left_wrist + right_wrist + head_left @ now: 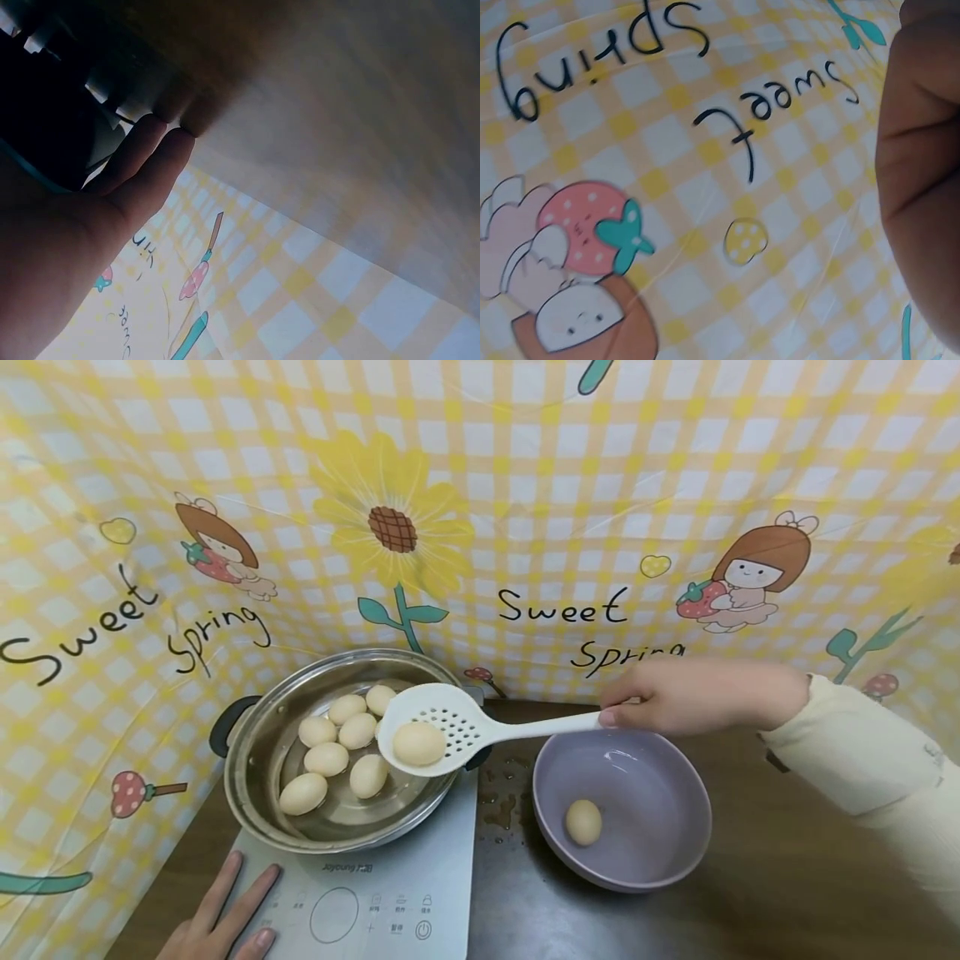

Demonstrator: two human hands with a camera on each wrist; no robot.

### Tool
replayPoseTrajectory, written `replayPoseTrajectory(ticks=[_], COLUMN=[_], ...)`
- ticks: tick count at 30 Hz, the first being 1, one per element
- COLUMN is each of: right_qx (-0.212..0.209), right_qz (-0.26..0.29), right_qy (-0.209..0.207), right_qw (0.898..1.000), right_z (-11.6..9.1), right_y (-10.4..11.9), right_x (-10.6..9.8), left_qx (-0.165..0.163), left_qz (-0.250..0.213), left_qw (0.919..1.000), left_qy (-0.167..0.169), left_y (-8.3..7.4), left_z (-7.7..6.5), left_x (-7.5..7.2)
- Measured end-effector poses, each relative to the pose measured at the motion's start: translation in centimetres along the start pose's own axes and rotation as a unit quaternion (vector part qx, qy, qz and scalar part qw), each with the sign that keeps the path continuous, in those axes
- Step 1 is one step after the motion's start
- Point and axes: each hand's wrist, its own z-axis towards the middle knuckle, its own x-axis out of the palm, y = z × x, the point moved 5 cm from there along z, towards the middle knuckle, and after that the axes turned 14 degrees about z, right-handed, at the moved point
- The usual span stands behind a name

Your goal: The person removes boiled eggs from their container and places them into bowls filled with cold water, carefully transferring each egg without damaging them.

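My right hand (pixel 648 697) grips the handle of a white slotted ladle (pixel 468 731). One egg (pixel 419 744) lies in its bowl, above the right side of a steel pot (pixel 247 793). Several more eggs (pixel 326 759) sit in water inside the pot. A purple bowl (pixel 652 810) to the right holds a single egg (pixel 583 822). Down at the left, my left hand (pixel 221 918) rests with spread, straight fingers at the left edge of the white induction cooker (pixel 420 877). The right wrist view shows only part of the right hand (pixel 922 172).
The pot stands on the cooker, its black side handle (pixel 231 727) sticking out to the left. Water drops (pixel 501 810) lie on the dark table (pixel 517 910) between cooker and bowl. A yellow checked cloth (pixel 525 527) hangs close behind everything.
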Motion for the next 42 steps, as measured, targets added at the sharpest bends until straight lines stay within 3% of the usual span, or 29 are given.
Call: replayPoseTrajectory(ticks=[8,14,16,18,20,24,27,29,34,37,42], right_qx=[0.051,0.085,0.09,0.095,0.099,0.114,0.121,0.124,0.125,0.102,0.066], right_qz=[0.013,0.023,0.02,0.011,0.004,-0.002,-0.006,-0.007,0.007,0.019,0.023], right_qy=[-0.027,-0.038,-0.048,-0.06,-0.069,-0.078,-0.082,-0.083,-0.084,-0.096,-0.118], right_qw=[0.998,0.995,0.995,0.994,0.993,0.99,0.989,0.989,0.989,0.99,0.991], right_z=[-3.0,-5.3,-6.2,-7.1,-8.0,-9.6,-10.7,-11.4,-12.7,-13.2,-13.9], right_y=[-1.7,-3.2,-3.8,-4.6,-5.4,-7.1,-8.2,-8.9,-10.1,-10.6,-11.2], right_x=[-1.1,-1.2,-1.3,-1.3,-1.2,-0.7,-0.4,-0.2,0.5,1.1,2.0], left_qx=[-0.003,0.005,0.023,0.066,0.108,0.202,0.246,0.258,0.232,0.229,0.205], left_qz=[-0.003,0.002,0.008,0.02,0.033,0.062,0.074,0.073,0.078,0.082,0.065], left_qw=[1.0,0.9999,0.9993,0.9962,0.9903,0.9647,0.9442,0.9377,0.9505,0.9515,0.9638], left_qy=[0.009,-0.013,-0.028,-0.053,-0.08,-0.157,-0.206,-0.221,-0.192,-0.188,-0.157], left_y=[0.0,-0.1,-0.1,-0.2,-0.2,-0.4,-0.6,-0.7,-0.7,-0.7,-0.6], left_z=[0.2,0.0,-0.1,-0.2,-0.3,-0.3,-0.2,-0.2,-0.3,-0.3,-0.3], left_x=[0.1,0.1,0.1,0.2,0.3,0.3,0.4,0.5,0.4,0.2,0.0])
